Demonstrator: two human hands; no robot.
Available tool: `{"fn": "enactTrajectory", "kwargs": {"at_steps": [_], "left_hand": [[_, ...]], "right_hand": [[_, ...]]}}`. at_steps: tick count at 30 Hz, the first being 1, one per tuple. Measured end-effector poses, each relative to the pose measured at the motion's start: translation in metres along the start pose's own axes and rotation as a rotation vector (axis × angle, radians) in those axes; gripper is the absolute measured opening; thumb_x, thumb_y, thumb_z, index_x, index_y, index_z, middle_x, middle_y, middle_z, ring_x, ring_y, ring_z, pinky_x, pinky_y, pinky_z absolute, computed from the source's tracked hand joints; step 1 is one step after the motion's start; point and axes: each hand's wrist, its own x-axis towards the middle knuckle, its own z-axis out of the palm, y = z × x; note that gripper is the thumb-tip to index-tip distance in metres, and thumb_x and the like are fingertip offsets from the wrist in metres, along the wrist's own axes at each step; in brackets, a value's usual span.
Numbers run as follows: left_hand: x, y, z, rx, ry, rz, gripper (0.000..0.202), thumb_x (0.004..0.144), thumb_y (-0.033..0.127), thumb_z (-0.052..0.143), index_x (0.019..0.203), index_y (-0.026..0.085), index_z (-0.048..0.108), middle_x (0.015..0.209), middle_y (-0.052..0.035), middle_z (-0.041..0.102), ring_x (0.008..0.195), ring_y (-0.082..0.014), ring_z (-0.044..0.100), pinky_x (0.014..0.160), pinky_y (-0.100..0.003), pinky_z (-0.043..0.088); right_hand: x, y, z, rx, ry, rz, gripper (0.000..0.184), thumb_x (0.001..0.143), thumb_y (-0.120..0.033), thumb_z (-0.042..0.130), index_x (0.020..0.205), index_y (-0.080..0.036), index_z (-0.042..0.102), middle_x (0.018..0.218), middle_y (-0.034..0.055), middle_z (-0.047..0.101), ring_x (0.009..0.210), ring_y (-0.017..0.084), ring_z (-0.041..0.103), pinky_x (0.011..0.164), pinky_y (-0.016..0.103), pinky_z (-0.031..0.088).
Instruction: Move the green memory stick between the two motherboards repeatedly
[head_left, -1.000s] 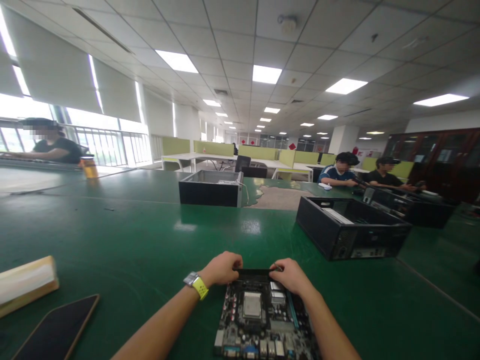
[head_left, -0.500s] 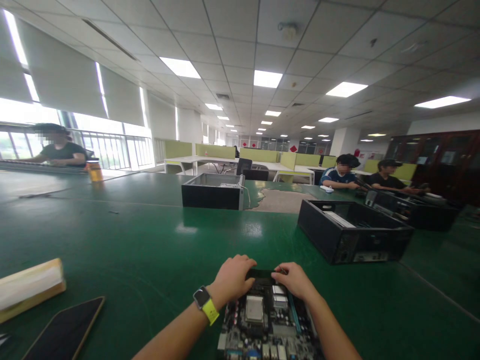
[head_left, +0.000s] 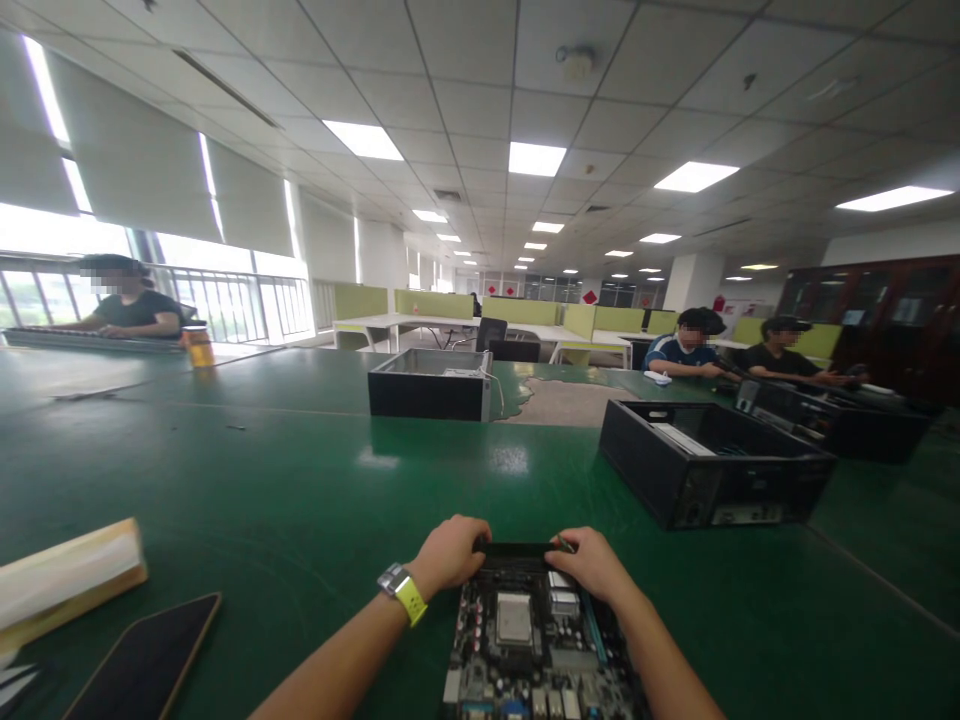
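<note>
A computer motherboard (head_left: 529, 650) lies on the green table (head_left: 285, 500) right in front of me. Along its far edge sits a long dark memory stick (head_left: 517, 551). My left hand (head_left: 450, 553), with a yellow-strapped watch on the wrist, has its fingers curled over the stick's left end. My right hand (head_left: 592, 563) pinches the stick's right end. Both hands press down at the board's far edge.
An open black computer case (head_left: 712, 470) stands to the right, another case (head_left: 429, 385) further back in the middle. A dark phone (head_left: 146, 665) and a tan box (head_left: 67, 580) lie at the left. Three people sit at tables far off.
My left hand slid right along the stick half a second ago and has now drawn back to its left end. The camera view shifted slightly; the board stays in place.
</note>
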Motion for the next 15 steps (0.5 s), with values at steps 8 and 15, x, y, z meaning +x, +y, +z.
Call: {"fn": "enactTrajectory", "kwargs": {"at_steps": [8, 15], "left_hand": [[-0.019, 0.039, -0.015, -0.031, 0.109, 0.09, 0.041, 0.075, 0.04, 0.051, 0.113, 0.023, 0.054, 0.109, -0.0069, 0.056, 0.102, -0.0233, 0.048, 0.088, -0.035, 0.038], [-0.06, 0.108, 0.024, -0.047, -0.135, 0.385, 0.036, 0.086, 0.046, 0.034, 0.116, 0.034, 0.049, 0.123, -0.0087, 0.049, 0.11, -0.0301, 0.044, 0.088, -0.049, 0.038]], "right_hand": [[-0.003, -0.006, -0.019, 0.094, 0.081, 0.033, 0.047, 0.067, -0.054, 0.057, 0.088, -0.014, 0.069, 0.073, 0.0045, 0.066, 0.067, 0.017, 0.056, 0.06, 0.024, 0.039], [0.012, -0.009, -0.131, -0.258, 0.305, 0.284, 0.056, 0.075, -0.065, 0.039, 0.084, -0.018, 0.069, 0.08, 0.0128, 0.067, 0.078, 0.026, 0.062, 0.069, 0.032, 0.042]]}}
